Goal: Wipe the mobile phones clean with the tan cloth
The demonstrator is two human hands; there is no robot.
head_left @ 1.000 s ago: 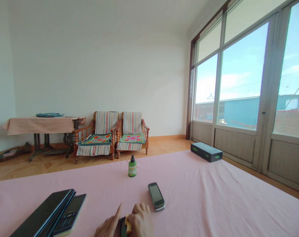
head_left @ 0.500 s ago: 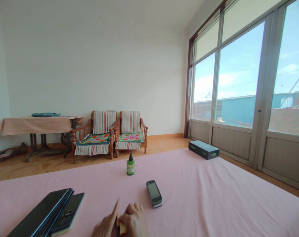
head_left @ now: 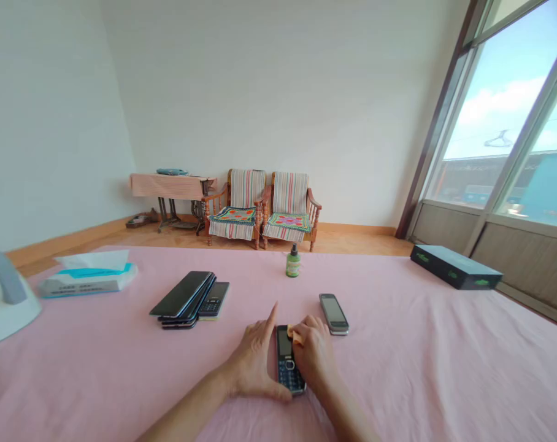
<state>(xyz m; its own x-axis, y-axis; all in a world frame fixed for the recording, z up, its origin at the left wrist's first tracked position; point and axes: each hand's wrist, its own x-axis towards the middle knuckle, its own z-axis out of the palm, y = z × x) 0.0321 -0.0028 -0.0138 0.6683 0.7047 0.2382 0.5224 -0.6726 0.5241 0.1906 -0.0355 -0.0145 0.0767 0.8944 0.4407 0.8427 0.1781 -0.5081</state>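
Observation:
A dark keypad phone [head_left: 286, 363] lies face up on the pink cloth [head_left: 421, 362] in front of me. My left hand [head_left: 255, 363] rests against its left side, forefinger stretched out, thumb along the phone's lower edge. My right hand [head_left: 313, 355] is closed on a small orange-yellow pad [head_left: 293, 335] and presses it on the phone's screen. A second phone [head_left: 334, 313] with a grey screen lies just to the right. A small green spray bottle [head_left: 293, 262] stands further back.
A stack of dark phones and tablets [head_left: 186, 296] lies to the left, with a tissue pack [head_left: 88, 279] and a white object [head_left: 5, 301] beyond it. A black box [head_left: 456, 266] sits far right. Two wooden chairs [head_left: 264, 209] and a covered table [head_left: 170, 184] stand by the wall.
The view has tilted down and swung left, so both hands and the keypad phone now show in full. The hands stay on the phone with the pad.

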